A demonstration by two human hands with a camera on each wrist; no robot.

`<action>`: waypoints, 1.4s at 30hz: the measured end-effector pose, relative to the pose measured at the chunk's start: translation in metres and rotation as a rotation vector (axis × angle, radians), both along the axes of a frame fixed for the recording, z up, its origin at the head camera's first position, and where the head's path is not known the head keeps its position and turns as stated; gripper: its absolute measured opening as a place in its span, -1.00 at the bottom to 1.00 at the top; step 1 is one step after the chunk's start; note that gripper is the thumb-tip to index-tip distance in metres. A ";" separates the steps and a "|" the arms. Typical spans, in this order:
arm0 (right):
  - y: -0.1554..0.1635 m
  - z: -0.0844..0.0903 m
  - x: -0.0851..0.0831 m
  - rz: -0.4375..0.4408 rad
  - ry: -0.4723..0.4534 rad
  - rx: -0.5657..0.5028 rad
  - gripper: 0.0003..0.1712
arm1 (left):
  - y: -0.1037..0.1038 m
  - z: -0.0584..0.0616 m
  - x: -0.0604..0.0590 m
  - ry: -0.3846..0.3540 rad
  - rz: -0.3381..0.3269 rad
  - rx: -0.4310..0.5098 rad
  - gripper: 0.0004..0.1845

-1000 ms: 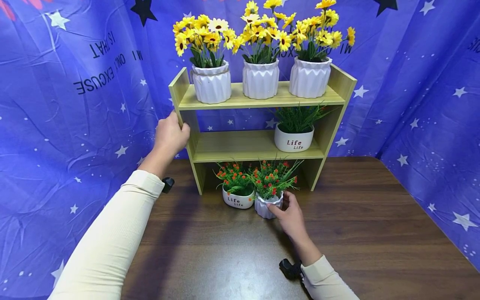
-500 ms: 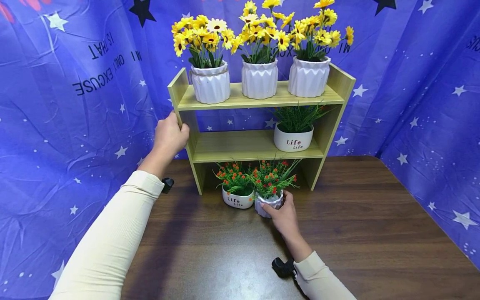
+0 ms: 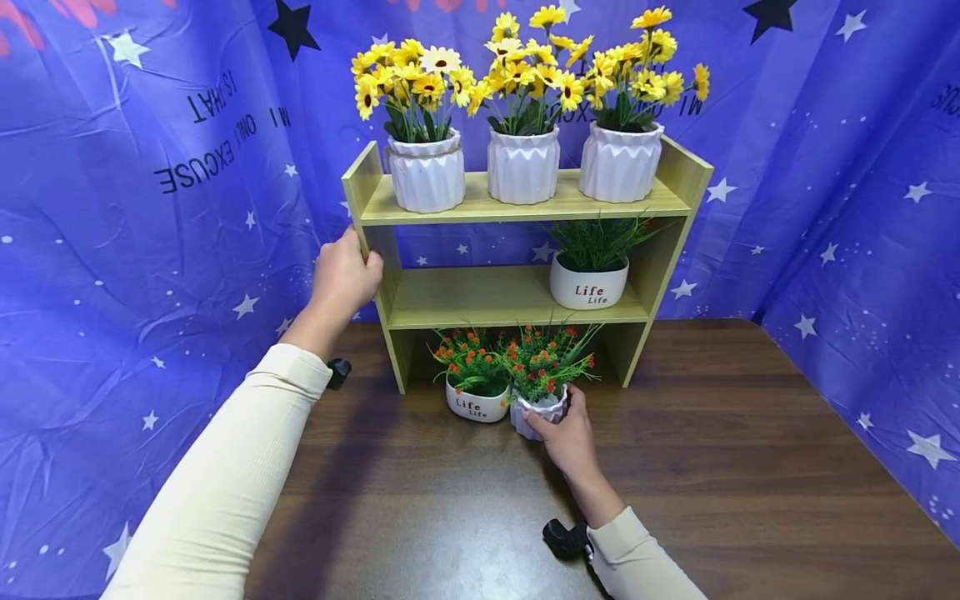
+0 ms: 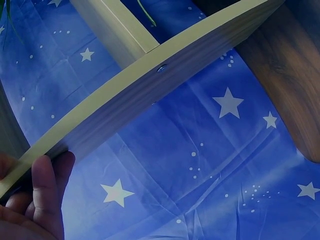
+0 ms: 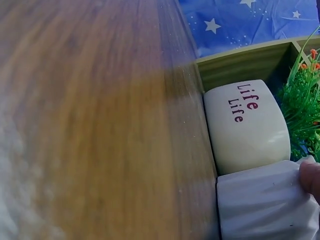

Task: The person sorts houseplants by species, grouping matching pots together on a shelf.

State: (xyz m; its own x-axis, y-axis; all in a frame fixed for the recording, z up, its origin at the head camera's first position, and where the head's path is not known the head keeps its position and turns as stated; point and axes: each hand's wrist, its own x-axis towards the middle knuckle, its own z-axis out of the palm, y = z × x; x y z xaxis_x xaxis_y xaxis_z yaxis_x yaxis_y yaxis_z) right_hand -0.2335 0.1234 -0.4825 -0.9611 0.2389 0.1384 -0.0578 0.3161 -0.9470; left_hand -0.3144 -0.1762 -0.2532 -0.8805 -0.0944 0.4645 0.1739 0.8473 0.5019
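Blue star-printed cloth [image 3: 135, 250] hangs behind and on both sides of the dark wooden table [image 3: 712, 467] I am working at. A light wooden shelf unit [image 3: 517, 296] stands at the table's far edge. My left hand [image 3: 343, 279] grips its left side panel, thumb on the front edge and fingers wrapped behind; the left wrist view shows the fingers [image 4: 45, 185] curled against the board. My right hand [image 3: 570, 437] holds the ribbed white pot [image 3: 536, 412] with red-flowered greenery, thumb and fingers curled round its body. That pot stands on the table at the shelf's open bottom bay, touching the smooth "Life" pot [image 3: 476, 404] on its left, as the right wrist view confirms. Another "Life" pot [image 3: 588, 283] sits at the right end of the middle shelf. Three white pots of yellow flowers [image 3: 523, 162] line the top shelf.
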 end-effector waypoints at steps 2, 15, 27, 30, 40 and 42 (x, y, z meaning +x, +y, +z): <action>0.001 -0.001 0.000 0.002 0.000 0.003 -0.05 | 0.000 0.000 0.000 0.000 0.001 0.001 -0.73; 0.005 -0.002 0.000 -0.045 0.012 -0.095 -0.14 | 0.002 -0.003 -0.001 -0.008 0.000 0.009 -0.76; 0.008 0.008 0.007 -0.066 0.007 -0.148 -0.15 | 0.002 -0.001 -0.002 0.004 0.001 0.008 -0.75; 0.008 0.010 0.008 -0.079 0.018 -0.145 -0.18 | 0.001 -0.001 -0.002 0.004 0.002 0.003 -0.75; 0.010 0.006 0.005 -0.079 0.009 -0.126 -0.19 | 0.001 -0.001 -0.002 0.006 0.004 0.002 -0.75; 0.010 0.006 0.005 -0.073 0.002 -0.116 -0.18 | 0.000 -0.002 -0.002 0.008 0.005 0.007 -0.75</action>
State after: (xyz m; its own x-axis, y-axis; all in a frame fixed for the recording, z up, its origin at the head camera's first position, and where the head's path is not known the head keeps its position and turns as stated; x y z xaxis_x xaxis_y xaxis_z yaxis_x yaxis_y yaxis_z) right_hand -0.2289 0.1331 -0.4770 -0.9405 0.3225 0.1074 -0.0403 0.2078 -0.9773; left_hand -0.3161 -0.1757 -0.2549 -0.8765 -0.1019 0.4705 0.1736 0.8447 0.5064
